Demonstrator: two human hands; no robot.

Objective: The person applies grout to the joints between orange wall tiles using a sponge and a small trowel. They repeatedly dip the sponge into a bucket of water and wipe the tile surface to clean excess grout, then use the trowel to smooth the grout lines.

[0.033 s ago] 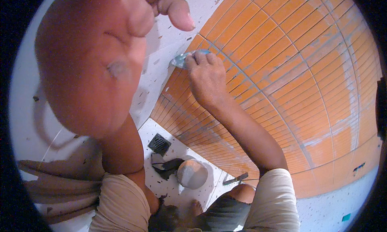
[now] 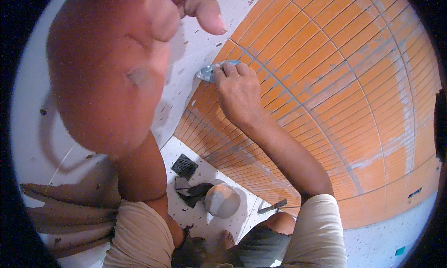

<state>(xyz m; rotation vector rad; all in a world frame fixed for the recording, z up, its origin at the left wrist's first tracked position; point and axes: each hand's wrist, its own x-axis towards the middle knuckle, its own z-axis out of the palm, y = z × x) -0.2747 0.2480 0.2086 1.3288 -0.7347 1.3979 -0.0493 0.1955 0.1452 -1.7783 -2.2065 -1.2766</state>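
My right hand [image 2: 239,96] is closed on a crumpled piece of translucent bluish plastic [image 2: 205,74]. It presses the plastic against the orange tiled wall [image 2: 307,58], at the edge where the tiles meet a white speckled surface. Dark lines run between the narrow tiles, and grey smears mark several of them. Large and close at the upper left is my left hand [image 2: 160,16], its fingers loosely bent and partly cut off by the top edge. One fingertip hangs apart from the rest, and nothing shows in that hand.
Below, on the white speckled floor [image 2: 233,224], a black square drain grate [image 2: 185,166] lies near the wall's foot. Beside it are a crumpled dark scrap [image 2: 193,193] and a pale round container [image 2: 223,202]. A flat grey tool [image 2: 273,206] sits near my knee [image 2: 281,223].
My left hand and forearm have shifted very slightly to the right. The plastic under my right hand has moved a touch to the left and lower.
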